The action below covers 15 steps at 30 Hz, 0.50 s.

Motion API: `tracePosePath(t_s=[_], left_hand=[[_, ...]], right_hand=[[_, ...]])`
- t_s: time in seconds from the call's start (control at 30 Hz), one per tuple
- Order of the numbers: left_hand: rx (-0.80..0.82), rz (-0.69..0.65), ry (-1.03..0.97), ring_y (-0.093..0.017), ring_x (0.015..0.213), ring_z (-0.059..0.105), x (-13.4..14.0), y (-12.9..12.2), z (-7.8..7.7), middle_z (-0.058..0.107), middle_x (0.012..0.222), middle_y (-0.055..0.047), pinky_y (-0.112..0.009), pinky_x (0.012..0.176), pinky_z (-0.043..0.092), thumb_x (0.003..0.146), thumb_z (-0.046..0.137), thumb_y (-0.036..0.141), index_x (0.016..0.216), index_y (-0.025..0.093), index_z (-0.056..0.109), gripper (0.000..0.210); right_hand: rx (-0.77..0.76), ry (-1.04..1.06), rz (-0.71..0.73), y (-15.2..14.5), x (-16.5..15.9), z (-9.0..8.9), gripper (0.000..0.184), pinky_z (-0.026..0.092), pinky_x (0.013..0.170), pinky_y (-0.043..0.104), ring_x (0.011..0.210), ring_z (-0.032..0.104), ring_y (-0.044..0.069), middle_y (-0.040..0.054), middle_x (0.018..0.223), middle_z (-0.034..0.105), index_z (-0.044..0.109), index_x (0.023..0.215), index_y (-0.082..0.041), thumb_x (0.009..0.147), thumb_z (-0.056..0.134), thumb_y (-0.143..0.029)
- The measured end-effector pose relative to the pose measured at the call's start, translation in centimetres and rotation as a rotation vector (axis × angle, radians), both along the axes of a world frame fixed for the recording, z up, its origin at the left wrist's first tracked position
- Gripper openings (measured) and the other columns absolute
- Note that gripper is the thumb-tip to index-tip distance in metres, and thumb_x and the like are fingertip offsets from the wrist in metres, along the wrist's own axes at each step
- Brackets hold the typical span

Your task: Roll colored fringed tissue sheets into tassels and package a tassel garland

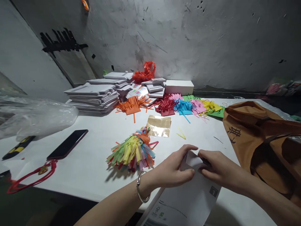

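Fingers (185,176) of the left hand (172,166) and right hand (217,166) grip the upper end of a white printed package (185,201) at the near edge of the worktop (87,175); beyond lie a multicoloured paper tassel (131,150) and gold sheets (160,126).

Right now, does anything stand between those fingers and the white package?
Nothing visible does: the left fingers and right fingers touch the far end of the white package. The tassel bundle lies to the left, the gold paper farther ahead.
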State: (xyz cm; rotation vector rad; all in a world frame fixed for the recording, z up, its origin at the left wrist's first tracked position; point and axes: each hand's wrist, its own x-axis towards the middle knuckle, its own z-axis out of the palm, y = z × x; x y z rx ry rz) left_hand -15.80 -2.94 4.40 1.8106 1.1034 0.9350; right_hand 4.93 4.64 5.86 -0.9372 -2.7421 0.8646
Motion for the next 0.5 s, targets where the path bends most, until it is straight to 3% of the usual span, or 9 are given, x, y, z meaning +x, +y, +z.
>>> tracePosePath(t_s=[0.13, 0.23, 0.37, 0.5], left_hand=[[0.000, 0.031, 0.042, -0.013, 0.060, 0.040, 0.15, -0.05, 0.22, 0.041, 0.068, 0.008, -0.025, 0.057, 0.034, 0.093, 0.053, 0.019, 0.133, 0.020, 0.044, 0.040], [-0.013, 0.046, 0.068, -0.012, 0.053, 0.034, 0.11, 0.04, 0.19, 0.031, 0.061, 0.011, -0.025, 0.054, 0.030, 0.096, 0.048, 0.017, 0.130, 0.020, 0.044, 0.034], [-0.012, 0.046, 0.078, -0.012, 0.050, 0.033, 0.04, 0.12, 0.18, 0.028, 0.058, 0.013, -0.026, 0.054, 0.030, 0.096, 0.049, 0.018, 0.131, 0.020, 0.044, 0.035], [-0.025, 0.030, 0.073, -0.013, 0.051, 0.036, 0.13, 0.33, 0.05, 0.033, 0.058, 0.012, -0.026, 0.056, 0.031, 0.096, 0.049, 0.019, 0.131, 0.019, 0.043, 0.036]], right_hand=[[-0.006, 0.020, -0.016, -0.17, 0.14, 0.06, 0.021, 0.031, 0.058, 0.024, 0.065, 0.045, 0.012, -0.0052, 0.072, 0.051, 0.038, 0.075, -0.024, 0.082, 0.054, -0.012], [-0.046, 0.057, -0.010, -0.31, 0.40, 0.29, 0.011, 0.034, 0.060, 0.024, 0.069, 0.049, 0.013, -0.0042, 0.078, 0.055, 0.048, 0.084, -0.023, 0.085, 0.056, -0.016], [-0.109, 0.133, 0.002, -0.63, 0.65, 0.23, 0.021, 0.042, 0.072, 0.026, 0.084, 0.058, 0.016, 0.0005, 0.096, 0.063, 0.055, 0.108, -0.022, 0.088, 0.055, -0.017], [-0.011, 0.081, -0.031, -0.86, 0.58, -0.48, 0.014, 0.041, 0.068, 0.028, 0.077, 0.056, 0.016, 0.0001, 0.087, 0.060, 0.055, 0.101, -0.021, 0.088, 0.051, -0.017]])
